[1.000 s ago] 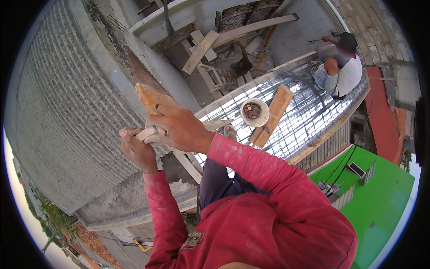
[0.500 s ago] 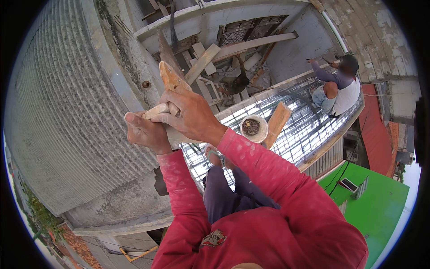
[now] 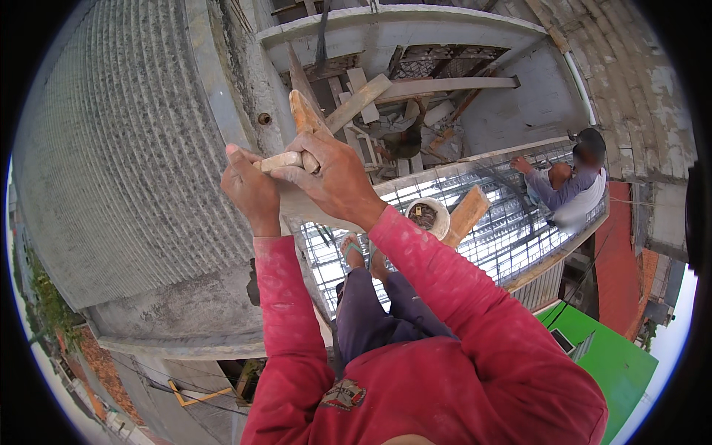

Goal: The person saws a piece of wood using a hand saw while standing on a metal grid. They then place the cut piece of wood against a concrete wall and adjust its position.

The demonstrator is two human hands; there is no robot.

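Saw (image 3: pixel 305 113), or what looks like one, is held out ahead of the body, between the ridged grey roof (image 3: pixel 141 163) and the steel mesh (image 3: pixel 512 204). The right hand's grip (image 3: pixel 330 174) is closed around its smooth, rounded wooden handle; the left hand (image 3: pixel 251 189) is curled at the pale end, thumb raised, but whether that end is pinched cannot be told. Should the hold be loosened, the narrow, dull brown blade (image 3: pixel 299 76) could be twisted or dropped. Footing could be lost on the thin crossed bars under the sandalled feet (image 3: pixel 352 252), and the round white bucket (image 3: pixel 443 224) could be tipped by a careless step. Beside it, a flat orange-brown plank (image 3: pixel 467 215) is laid; farther off, a crouching co-worker (image 3: pixel 567 189) and rough, straight-edged boards (image 3: pixel 363 102) are seen
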